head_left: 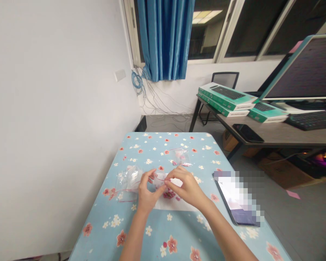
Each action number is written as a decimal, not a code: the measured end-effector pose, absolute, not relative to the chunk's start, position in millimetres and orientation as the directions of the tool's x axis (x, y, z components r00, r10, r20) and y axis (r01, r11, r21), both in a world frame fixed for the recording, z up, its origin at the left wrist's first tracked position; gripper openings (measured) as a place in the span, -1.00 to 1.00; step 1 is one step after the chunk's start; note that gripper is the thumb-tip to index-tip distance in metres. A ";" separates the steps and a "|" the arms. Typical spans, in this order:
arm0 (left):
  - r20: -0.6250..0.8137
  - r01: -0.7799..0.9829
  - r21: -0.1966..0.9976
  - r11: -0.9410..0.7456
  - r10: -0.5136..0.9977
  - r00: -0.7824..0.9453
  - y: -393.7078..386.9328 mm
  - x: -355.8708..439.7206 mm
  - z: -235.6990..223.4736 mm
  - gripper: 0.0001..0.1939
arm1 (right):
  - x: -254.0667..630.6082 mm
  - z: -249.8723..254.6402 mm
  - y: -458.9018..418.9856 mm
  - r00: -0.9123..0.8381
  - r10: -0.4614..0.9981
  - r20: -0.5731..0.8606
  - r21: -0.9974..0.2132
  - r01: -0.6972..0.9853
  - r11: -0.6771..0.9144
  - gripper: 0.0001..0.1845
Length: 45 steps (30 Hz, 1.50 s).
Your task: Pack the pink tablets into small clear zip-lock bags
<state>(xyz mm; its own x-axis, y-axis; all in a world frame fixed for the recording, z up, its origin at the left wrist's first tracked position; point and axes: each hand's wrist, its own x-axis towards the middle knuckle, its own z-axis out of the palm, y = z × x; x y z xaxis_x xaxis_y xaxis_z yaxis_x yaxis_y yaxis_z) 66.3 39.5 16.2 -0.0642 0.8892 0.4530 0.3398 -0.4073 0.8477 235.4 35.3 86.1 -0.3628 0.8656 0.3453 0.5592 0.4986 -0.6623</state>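
Observation:
A small clear zip bag [159, 177] with a reddish seal line is held between my two hands over the table. My left hand [146, 194] grips its left side, with the thumb reaching toward the right fingertips. At the right end of the seal line, my right hand [186, 184] pinches the bag between thumb and fingers. Just below, small pink pieces [168, 194] lie in a pile on a white sheet of paper [176, 206]. Their exact kind is too small to tell. The hands partly hide the bag and the sheet.
Several clear bags [129, 181] lie left of my left hand. Behind the hands rests another bag [181, 156] with pink pieces. A blurred-out phone or tablet [236, 203] is at the right on the flowered tablecloth [152, 235]. One red piece [164, 244] lies near the front.

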 end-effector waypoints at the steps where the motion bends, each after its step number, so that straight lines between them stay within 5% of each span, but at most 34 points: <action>1: 0.405 0.261 0.889 -0.376 0.912 -0.068 40.0 66.0 16.3 -0.59 | 236.3 86.7 35.7 -0.342 0.872 0.352 -0.687 0.539 0.488 -0.83; 7: 0.147 -0.133 0.978 -0.161 0.984 -0.104 43.3 65.0 19.3 -0.66 | 238.0 86.2 36.8 -0.257 0.880 0.400 -0.736 0.482 0.475 -0.91; 12: 0.011 -0.275 0.960 -0.050 0.990 -0.141 43.6 64.9 25.6 -0.70 | 237.5 80.9 37.1 -0.234 0.853 0.465 -0.685 0.515 0.515 -0.94; 23: 0.058 -0.246 0.962 -0.116 0.971 -0.234 41.6 62.6 26.9 -0.69 | 240.5 83.3 39.9 -0.318 0.870 0.377 -0.694 0.525 0.493 -0.85; 32: 0.066 -0.397 0.914 -0.090 0.995 -0.075 35.4 67.2 37.8 -0.66 | 237.5 82.8 38.3 -0.280 0.881 0.382 -0.760 0.447 0.472 -0.77; 45: 0.082 -0.404 0.906 -0.126 0.989 -0.125 32.1 71.7 39.8 -0.52 | 227.1 75.7 36.4 -0.250 0.892 0.376 -0.751 0.482 0.451 -0.76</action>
<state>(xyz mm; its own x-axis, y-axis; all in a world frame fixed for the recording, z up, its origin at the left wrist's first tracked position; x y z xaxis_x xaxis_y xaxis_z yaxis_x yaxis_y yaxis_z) 71.7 32.1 39.8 -0.1251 0.9888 0.0818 -0.4041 -0.1261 0.9060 227.1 36.4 75.7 -0.2501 0.8923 0.3758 0.4824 0.4514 -0.7507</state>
